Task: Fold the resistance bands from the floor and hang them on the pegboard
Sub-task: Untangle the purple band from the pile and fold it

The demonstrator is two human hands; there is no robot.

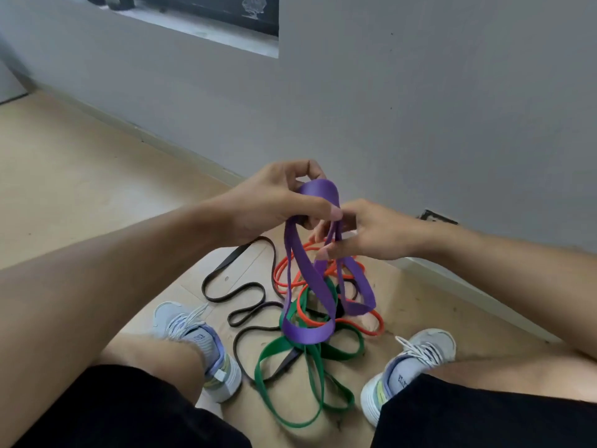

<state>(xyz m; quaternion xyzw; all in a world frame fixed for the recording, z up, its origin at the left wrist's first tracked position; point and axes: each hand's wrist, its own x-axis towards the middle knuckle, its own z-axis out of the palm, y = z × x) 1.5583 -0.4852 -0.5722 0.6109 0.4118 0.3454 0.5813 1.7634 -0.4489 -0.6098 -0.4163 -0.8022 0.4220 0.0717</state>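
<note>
A wide purple band (pixel 307 273) hangs in loops from both hands above the floor. My left hand (pixel 274 202) pinches its top fold between thumb and fingers. My right hand (pixel 365 232) grips the strands just beside it, fingers curled around them. Below, on the wooden floor, lie a green band (pixel 310 386), an orange band (pixel 284 276) and a thin black band (pixel 235 295), tangled together. The purple loops' lower ends hang down over that pile. No pegboard is in view.
My two feet in grey sneakers (pixel 200 347) (pixel 410 370) stand either side of the pile. A grey wall (pixel 420 108) with a light baseboard runs close behind the bands. A dark window recess (pixel 206 11) is at the top.
</note>
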